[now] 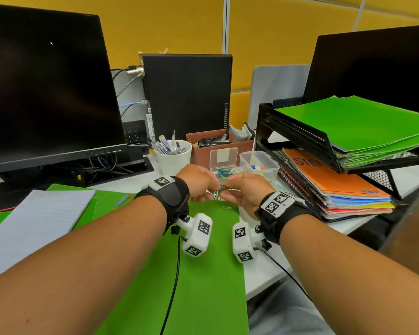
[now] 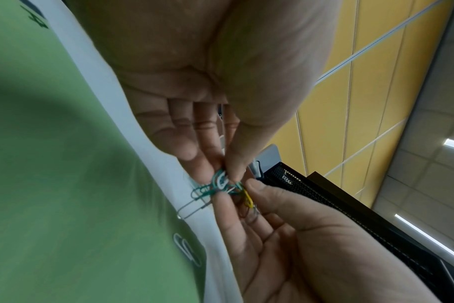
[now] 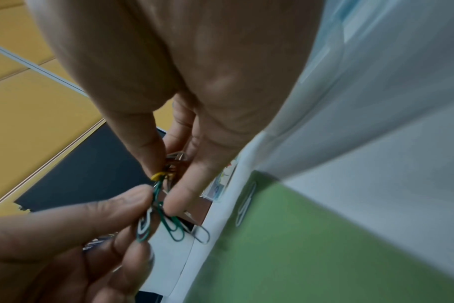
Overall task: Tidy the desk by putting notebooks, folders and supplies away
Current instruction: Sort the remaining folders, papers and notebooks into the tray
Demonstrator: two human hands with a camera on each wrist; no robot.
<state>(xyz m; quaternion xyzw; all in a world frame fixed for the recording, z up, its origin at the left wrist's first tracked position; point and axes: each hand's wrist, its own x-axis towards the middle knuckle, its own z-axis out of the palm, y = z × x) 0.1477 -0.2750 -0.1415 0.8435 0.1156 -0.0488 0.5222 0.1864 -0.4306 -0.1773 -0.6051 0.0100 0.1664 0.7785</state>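
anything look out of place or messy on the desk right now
Yes. One silver paper clip lies loose on the green folder, outside the open clip box. Both hands, left hand and right hand, pinch a tangled clump of clips.

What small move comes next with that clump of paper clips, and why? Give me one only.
Probably carry the paper clips forward and drop them into the open clear box just beyond the hands. Both the left hand and right hand pinch the clump above the green folder, and that box already holds coloured clips. One clip lies loose on the folder.
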